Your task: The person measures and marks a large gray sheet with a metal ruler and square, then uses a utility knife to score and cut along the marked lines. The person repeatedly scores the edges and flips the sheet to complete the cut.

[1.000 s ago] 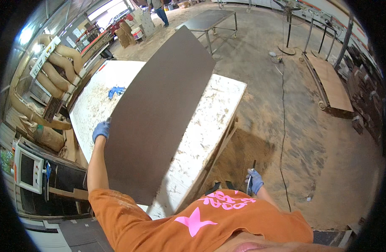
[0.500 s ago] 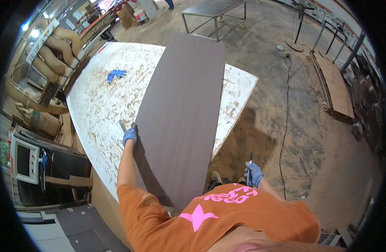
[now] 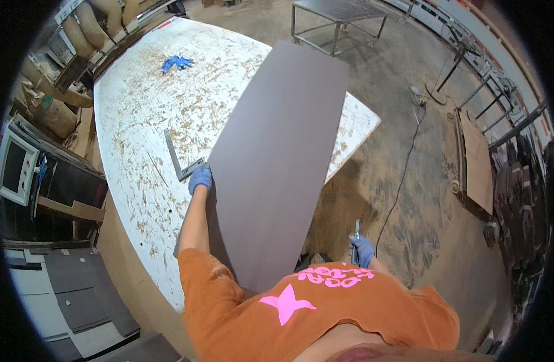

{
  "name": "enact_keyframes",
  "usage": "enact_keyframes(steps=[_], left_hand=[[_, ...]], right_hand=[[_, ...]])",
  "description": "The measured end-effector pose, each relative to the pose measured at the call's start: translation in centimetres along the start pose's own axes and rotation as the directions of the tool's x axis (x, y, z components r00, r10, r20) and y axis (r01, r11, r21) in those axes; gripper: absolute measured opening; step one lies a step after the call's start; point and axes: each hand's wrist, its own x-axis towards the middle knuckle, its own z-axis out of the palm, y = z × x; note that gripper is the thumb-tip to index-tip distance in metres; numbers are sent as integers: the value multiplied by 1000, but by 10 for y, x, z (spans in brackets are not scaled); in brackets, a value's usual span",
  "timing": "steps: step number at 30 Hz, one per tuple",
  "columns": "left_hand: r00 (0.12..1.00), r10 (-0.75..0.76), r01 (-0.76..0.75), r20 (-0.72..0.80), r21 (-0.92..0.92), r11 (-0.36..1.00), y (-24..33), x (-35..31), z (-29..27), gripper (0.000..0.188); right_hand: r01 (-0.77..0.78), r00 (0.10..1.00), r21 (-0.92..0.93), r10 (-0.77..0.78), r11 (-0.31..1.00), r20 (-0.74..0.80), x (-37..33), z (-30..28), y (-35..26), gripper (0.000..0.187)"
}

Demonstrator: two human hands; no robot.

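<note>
A long dark brown panel (image 3: 277, 151) lies across the white table. Next to its left edge, my left hand (image 3: 200, 179), in a blue glove, is closed on the short arm of a metal square (image 3: 173, 154). The square's long arm points away over the white surface. My right hand (image 3: 362, 250), also gloved, hangs beyond the panel's right side above the floor. It is closed round a slim tool (image 3: 357, 229) with a flat metal end pointing up; its exact kind is not clear.
Wood debris is scattered over the white tabletop (image 3: 126, 120), where a crumpled blue glove (image 3: 177, 63) lies. A metal table (image 3: 337, 11) stands at the back. A black cable (image 3: 397, 187) runs along the dusty floor at right. A framed screen (image 3: 16, 166) is at far left.
My view has shifted left. The square, mostly hidden by my left hand before, now shows its L shape and lies turned out from the panel's edge. My right hand still holds its tool.
</note>
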Motion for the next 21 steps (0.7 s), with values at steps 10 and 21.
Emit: enact_keyframes(steps=[10,21], left_hand=[[968,246,-245,49,-31,969,54,-21,42,56],[964,260,-261,57,395,881,-3,-199,63,72]], right_hand=[[52,998,118,-56,992,31,18,-21,16,15],[-96,995,25,96,995,-5,-3,6,21,21]])
